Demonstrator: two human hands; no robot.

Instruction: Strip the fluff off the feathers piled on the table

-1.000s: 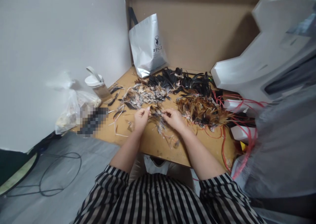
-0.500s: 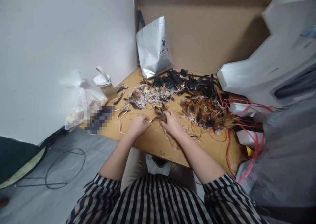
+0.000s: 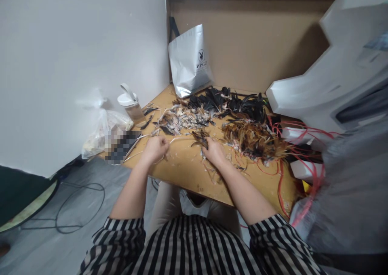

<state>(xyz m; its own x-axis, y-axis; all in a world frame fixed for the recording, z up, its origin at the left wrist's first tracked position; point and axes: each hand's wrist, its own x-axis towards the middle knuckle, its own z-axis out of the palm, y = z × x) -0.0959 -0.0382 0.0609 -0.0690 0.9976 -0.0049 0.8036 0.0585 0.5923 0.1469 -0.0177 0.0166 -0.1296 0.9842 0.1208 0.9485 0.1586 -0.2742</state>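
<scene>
My left hand (image 3: 156,148) is closed on thin pale feather stems (image 3: 178,138) that stretch toward the right. My right hand (image 3: 214,150) pinches a small bunch of brown feathers (image 3: 200,137) on the wooden table (image 3: 188,174). Beyond my hands lie a pale mixed feather pile (image 3: 182,119), a black feather pile (image 3: 230,101) and a brown-orange feather pile (image 3: 251,139).
A silver bag (image 3: 189,61) leans on the cardboard back wall. A lidded jar (image 3: 131,107), a clear plastic bag (image 3: 100,131) and a phone (image 3: 123,145) sit at the left. Red cords (image 3: 281,174) and white boxes (image 3: 303,168) lie at the right; a cable (image 3: 79,206) lies on the floor.
My left hand has pulled away to the left, drawing pale stems out of the bunch. My right hand stays on the brown feathers.
</scene>
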